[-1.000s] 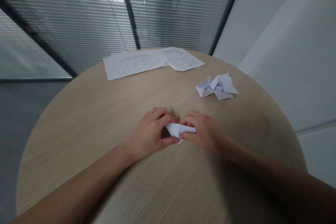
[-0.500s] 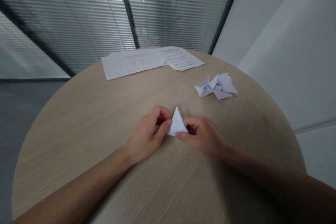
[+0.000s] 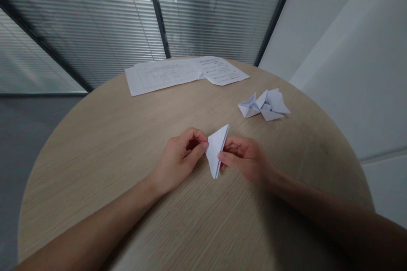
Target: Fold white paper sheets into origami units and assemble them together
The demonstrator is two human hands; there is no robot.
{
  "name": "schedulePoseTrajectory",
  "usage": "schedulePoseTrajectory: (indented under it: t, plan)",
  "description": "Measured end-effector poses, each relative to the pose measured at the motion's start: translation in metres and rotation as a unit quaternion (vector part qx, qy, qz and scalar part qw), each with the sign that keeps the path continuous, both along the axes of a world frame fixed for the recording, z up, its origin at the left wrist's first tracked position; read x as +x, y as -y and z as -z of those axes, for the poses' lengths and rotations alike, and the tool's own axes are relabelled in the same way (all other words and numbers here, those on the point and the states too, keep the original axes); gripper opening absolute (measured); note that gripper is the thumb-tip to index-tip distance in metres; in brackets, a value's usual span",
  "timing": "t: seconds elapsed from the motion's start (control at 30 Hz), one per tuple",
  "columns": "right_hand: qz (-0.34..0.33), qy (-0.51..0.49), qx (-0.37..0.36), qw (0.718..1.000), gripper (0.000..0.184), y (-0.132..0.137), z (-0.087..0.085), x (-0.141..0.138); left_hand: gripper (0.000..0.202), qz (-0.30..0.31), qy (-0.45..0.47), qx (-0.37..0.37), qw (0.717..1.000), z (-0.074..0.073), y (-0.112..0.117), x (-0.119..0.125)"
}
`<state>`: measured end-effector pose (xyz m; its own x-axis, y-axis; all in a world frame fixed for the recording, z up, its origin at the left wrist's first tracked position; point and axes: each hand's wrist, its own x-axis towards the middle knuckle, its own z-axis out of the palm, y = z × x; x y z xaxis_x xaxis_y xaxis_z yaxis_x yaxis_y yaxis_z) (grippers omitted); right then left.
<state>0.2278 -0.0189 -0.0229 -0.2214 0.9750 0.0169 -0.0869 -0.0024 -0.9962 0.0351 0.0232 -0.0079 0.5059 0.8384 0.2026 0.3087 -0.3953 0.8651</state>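
A folded white paper triangle [image 3: 216, 150] stands on one edge between my hands, tilted, its tip toward the far side. My left hand [image 3: 179, 156] pinches its left side between thumb and fingers. My right hand [image 3: 241, 159] pinches the right side the same way. Both hands hover just above the round light-wood table [image 3: 127, 203]. A loose heap of folded white paper pieces [image 3: 264, 106] lies to the right, out of reach of my fingers.
Printed sheets with a table and text [image 3: 184, 74] lie at the far edge of the table. Behind it stand glass panels with slatted blinds [image 3: 95, 21]; a pale wall [image 3: 333, 51] runs along the right, and grey floor shows at the left.
The paper has opened from a flat pressed fold into a taller triangle, now standing more upright. My hands have drawn slightly apart and lifted it off the table.
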Motion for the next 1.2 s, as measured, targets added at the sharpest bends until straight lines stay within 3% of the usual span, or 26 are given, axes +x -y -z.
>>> schedulePoseTrajectory:
  t: [0.13,0.23,0.43,0.53,0.67,0.73,0.87,1.07,1.2]
  plan:
    - [0.027,-0.022,-0.02,0.999,0.025,-0.0027,0.0024,0.0003,0.035,0.052,0.006,-0.048,0.997,0.0022,0.0036,-0.0012]
    - [0.026,-0.021,-0.032,0.999,0.031,-0.0025,0.0011,0.0001,0.051,0.056,-0.009,-0.053,0.997,0.0029,0.0047,0.0004]
    - [0.026,-0.009,-0.032,0.999,0.032,0.0007,0.0012,-0.0014,0.036,0.045,0.019,-0.05,0.998,0.005,0.0065,0.0047]
    - [0.061,0.009,0.005,0.998,0.028,0.0009,0.0047,-0.0013,0.027,0.051,0.075,-0.052,0.995,0.0059,0.0065,0.0043]
    - [0.107,0.035,0.108,0.988,0.017,0.0004,0.0081,-0.0003,0.015,0.058,0.126,-0.049,0.989,0.0038,0.0031,0.0022]
    - [0.14,0.056,0.149,0.977,0.015,0.0008,0.0079,0.0003,0.015,0.043,0.122,-0.062,0.99,0.0023,0.0012,0.0011]
    - [0.183,0.103,0.157,0.965,0.015,0.002,0.0058,0.0013,0.019,0.015,0.085,-0.098,0.992,0.001,0.0011,0.0006]
    - [0.121,0.073,0.153,0.978,0.01,-0.0002,0.0084,0.0019,0.011,0.018,0.102,-0.061,0.993,0.0003,0.0049,0.0031]
    - [0.117,0.109,0.185,0.97,0.009,0.0014,0.0074,0.0022,0.009,0.019,0.084,-0.047,0.995,-0.0013,0.0054,0.0014]
